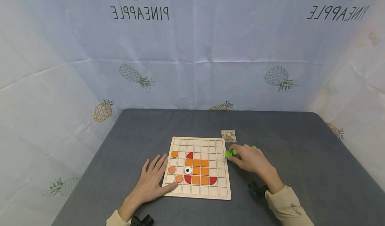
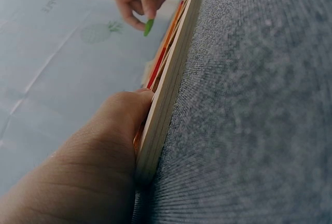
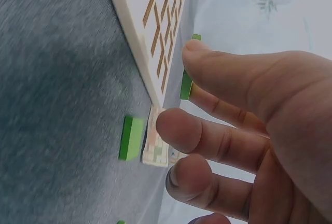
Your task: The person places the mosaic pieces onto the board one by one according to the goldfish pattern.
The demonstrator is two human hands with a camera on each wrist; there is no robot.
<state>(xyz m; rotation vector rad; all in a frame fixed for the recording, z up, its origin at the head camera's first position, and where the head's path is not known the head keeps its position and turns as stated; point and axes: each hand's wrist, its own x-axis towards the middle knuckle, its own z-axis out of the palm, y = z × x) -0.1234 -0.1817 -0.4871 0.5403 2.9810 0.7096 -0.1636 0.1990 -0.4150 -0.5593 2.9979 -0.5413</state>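
My right hand [image 1: 248, 159] pinches a green piece [image 1: 228, 154] between thumb and index finger at the right edge of a wooden grid board [image 1: 216, 191]. In the right wrist view the thumb covers part of this green piece [image 3: 186, 85]. My left hand [image 1: 151, 181] rests at the board's left edge with its fingers spread and straight, the thumb lying over the lower left corner. On the board are orange squares [image 1: 197, 171], red quarter rounds [image 1: 213, 180], orange discs [image 1: 171, 169] and a white eye disc [image 1: 188, 170].
A small pattern card [image 1: 229, 136] lies beyond the board's upper right corner. Near it, a loose green block [image 3: 132, 138] is on the grey table [image 1: 285, 146]. Another green piece [image 1: 254, 147] shows behind my right hand. A pineapple-print cloth [image 1: 192, 79] hangs at the back.
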